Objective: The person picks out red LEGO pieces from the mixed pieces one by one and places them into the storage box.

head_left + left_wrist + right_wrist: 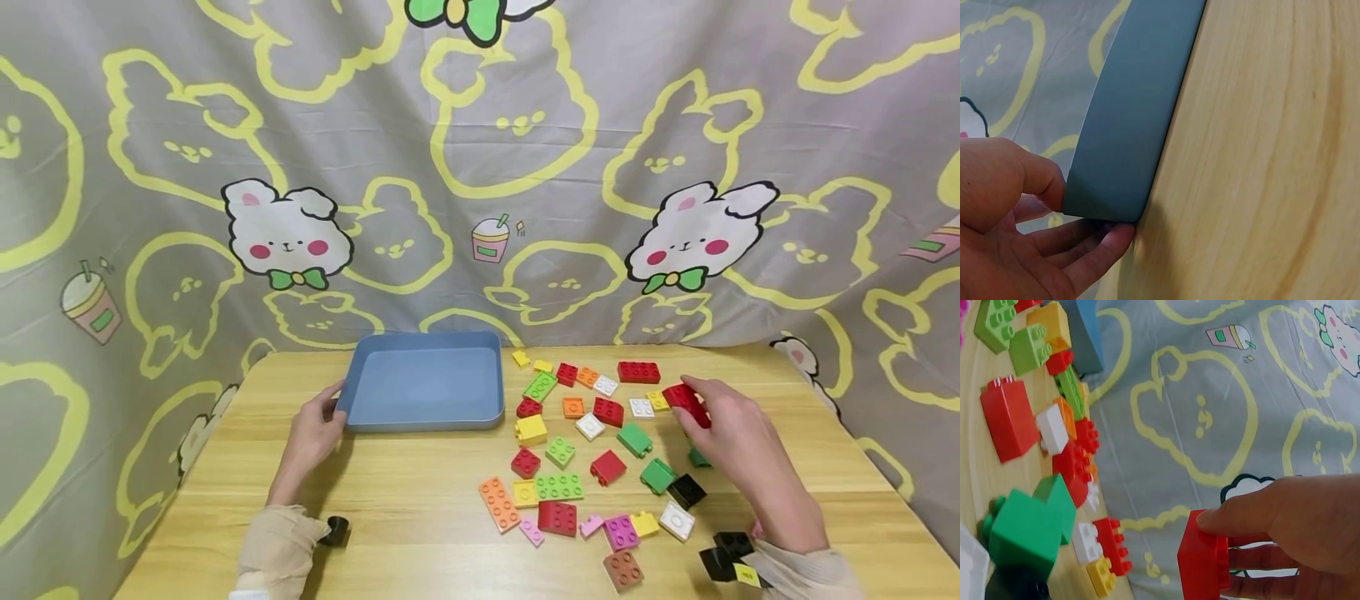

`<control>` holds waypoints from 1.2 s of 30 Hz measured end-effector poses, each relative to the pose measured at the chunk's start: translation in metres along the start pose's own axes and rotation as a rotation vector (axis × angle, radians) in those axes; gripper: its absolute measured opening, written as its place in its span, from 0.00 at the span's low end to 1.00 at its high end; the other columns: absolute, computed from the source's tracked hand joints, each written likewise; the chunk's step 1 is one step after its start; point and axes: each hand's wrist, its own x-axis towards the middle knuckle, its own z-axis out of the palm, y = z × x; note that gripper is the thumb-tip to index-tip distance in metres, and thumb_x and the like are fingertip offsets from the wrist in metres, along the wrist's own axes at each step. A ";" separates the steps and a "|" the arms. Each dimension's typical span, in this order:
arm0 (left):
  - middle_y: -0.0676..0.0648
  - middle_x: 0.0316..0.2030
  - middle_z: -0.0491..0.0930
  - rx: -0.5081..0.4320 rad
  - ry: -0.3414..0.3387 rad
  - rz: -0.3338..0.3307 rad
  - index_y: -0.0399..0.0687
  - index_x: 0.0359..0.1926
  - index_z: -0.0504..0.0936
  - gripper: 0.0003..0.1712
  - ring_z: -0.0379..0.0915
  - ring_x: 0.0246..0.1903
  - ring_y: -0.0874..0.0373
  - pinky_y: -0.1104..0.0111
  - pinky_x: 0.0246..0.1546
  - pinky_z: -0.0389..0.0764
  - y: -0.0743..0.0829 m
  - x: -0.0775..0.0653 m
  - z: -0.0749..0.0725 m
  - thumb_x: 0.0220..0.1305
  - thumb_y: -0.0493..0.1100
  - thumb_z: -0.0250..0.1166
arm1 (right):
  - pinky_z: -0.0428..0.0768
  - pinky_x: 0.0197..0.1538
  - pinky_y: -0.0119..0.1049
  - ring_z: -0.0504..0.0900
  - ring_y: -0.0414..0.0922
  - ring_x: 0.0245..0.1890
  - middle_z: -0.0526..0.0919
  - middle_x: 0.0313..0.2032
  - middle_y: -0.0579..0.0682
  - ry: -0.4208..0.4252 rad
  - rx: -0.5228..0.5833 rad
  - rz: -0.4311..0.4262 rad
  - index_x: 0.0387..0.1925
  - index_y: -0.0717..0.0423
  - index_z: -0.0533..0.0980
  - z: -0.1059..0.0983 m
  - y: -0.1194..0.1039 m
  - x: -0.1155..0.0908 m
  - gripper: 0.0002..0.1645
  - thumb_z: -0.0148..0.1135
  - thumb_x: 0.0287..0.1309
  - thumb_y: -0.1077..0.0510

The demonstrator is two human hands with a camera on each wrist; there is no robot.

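— The right hand (738,425) is pinching a red brick (685,401), apparently holding it off the bench (420,508)!

— And the left hand (313,429)?

— It's gripping the blue tray (427,387) by a near corner; the tray is sitting just right of it, while loose bricks (558,487) are mostly lying left of the right hand.

— Which step are we watching?

— Looks like a brick is being picked up; the next move is probably calling for a firm pinch and a steady tray.
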 end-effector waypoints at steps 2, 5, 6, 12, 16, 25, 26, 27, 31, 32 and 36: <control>0.26 0.57 0.79 -0.007 -0.006 -0.003 0.36 0.76 0.64 0.33 0.78 0.54 0.37 0.56 0.48 0.76 0.000 0.000 0.001 0.70 0.31 0.50 | 0.81 0.35 0.56 0.79 0.57 0.34 0.81 0.49 0.73 0.002 0.006 -0.009 0.59 0.74 0.76 0.001 -0.003 0.002 0.31 0.74 0.55 0.63; 0.26 0.58 0.78 -0.014 -0.008 -0.002 0.36 0.76 0.64 0.33 0.78 0.55 0.36 0.54 0.49 0.76 0.000 -0.001 0.000 0.70 0.31 0.50 | 0.81 0.35 0.55 0.79 0.57 0.35 0.81 0.49 0.72 0.008 0.013 -0.025 0.58 0.74 0.76 0.003 -0.008 0.005 0.31 0.74 0.55 0.63; 0.26 0.58 0.78 -0.015 -0.007 -0.001 0.35 0.76 0.64 0.33 0.78 0.55 0.36 0.54 0.50 0.76 0.000 -0.001 0.000 0.70 0.31 0.50 | 0.81 0.35 0.54 0.79 0.57 0.34 0.82 0.48 0.72 0.010 0.012 -0.030 0.58 0.74 0.76 0.003 -0.009 0.006 0.31 0.74 0.55 0.64; 0.26 0.58 0.78 -0.013 -0.005 -0.002 0.35 0.76 0.64 0.33 0.78 0.55 0.37 0.54 0.51 0.75 0.001 -0.001 -0.001 0.70 0.31 0.49 | 0.81 0.35 0.54 0.79 0.57 0.34 0.81 0.47 0.71 -0.014 0.018 -0.021 0.59 0.74 0.75 0.006 -0.017 0.012 0.32 0.73 0.55 0.64; 0.26 0.58 0.78 -0.013 -0.003 -0.003 0.36 0.76 0.64 0.33 0.78 0.55 0.37 0.53 0.52 0.75 0.001 -0.001 0.000 0.70 0.31 0.49 | 0.81 0.36 0.54 0.79 0.57 0.35 0.81 0.47 0.70 -0.048 0.025 -0.004 0.61 0.73 0.75 0.009 -0.020 0.015 0.32 0.72 0.57 0.63; 0.25 0.58 0.78 -0.021 -0.010 -0.001 0.35 0.75 0.64 0.33 0.77 0.56 0.35 0.50 0.54 0.75 0.003 0.000 0.000 0.70 0.31 0.50 | 0.82 0.36 0.54 0.79 0.57 0.37 0.81 0.48 0.68 -0.096 0.046 0.027 0.62 0.71 0.75 0.018 -0.032 0.022 0.31 0.71 0.59 0.61; 0.25 0.58 0.78 -0.021 -0.009 -0.001 0.34 0.75 0.64 0.33 0.78 0.56 0.35 0.51 0.54 0.75 0.003 0.000 0.000 0.70 0.31 0.50 | 0.82 0.36 0.54 0.80 0.57 0.37 0.81 0.49 0.68 -0.101 0.048 0.025 0.62 0.70 0.75 0.019 -0.033 0.022 0.31 0.71 0.59 0.61; 0.25 0.57 0.78 -0.017 -0.006 0.001 0.34 0.75 0.65 0.33 0.78 0.56 0.36 0.51 0.53 0.76 0.003 0.000 -0.001 0.70 0.31 0.50 | 0.82 0.37 0.54 0.80 0.58 0.38 0.81 0.49 0.68 -0.103 0.050 0.024 0.63 0.70 0.75 0.019 -0.035 0.023 0.31 0.71 0.59 0.61; 0.26 0.56 0.79 -0.003 0.005 0.015 0.35 0.75 0.65 0.33 0.79 0.52 0.38 0.58 0.44 0.78 0.002 -0.001 -0.001 0.69 0.30 0.50 | 0.82 0.41 0.56 0.81 0.60 0.43 0.80 0.54 0.69 -0.107 0.060 0.019 0.64 0.69 0.74 0.021 -0.040 0.025 0.31 0.69 0.60 0.61; 0.26 0.56 0.79 -0.002 0.007 0.017 0.35 0.75 0.66 0.33 0.80 0.51 0.39 0.60 0.42 0.77 0.002 -0.001 -0.001 0.69 0.30 0.51 | 0.81 0.44 0.58 0.81 0.62 0.45 0.79 0.56 0.70 -0.106 0.062 0.016 0.64 0.69 0.74 0.022 -0.042 0.026 0.31 0.69 0.61 0.61; 0.26 0.56 0.79 -0.010 0.004 0.016 0.36 0.75 0.66 0.33 0.80 0.50 0.40 0.63 0.39 0.76 0.001 -0.001 -0.002 0.70 0.30 0.51 | 0.77 0.53 0.64 0.78 0.67 0.56 0.77 0.60 0.71 -0.104 0.067 -0.001 0.64 0.69 0.75 0.025 -0.049 0.028 0.31 0.68 0.61 0.61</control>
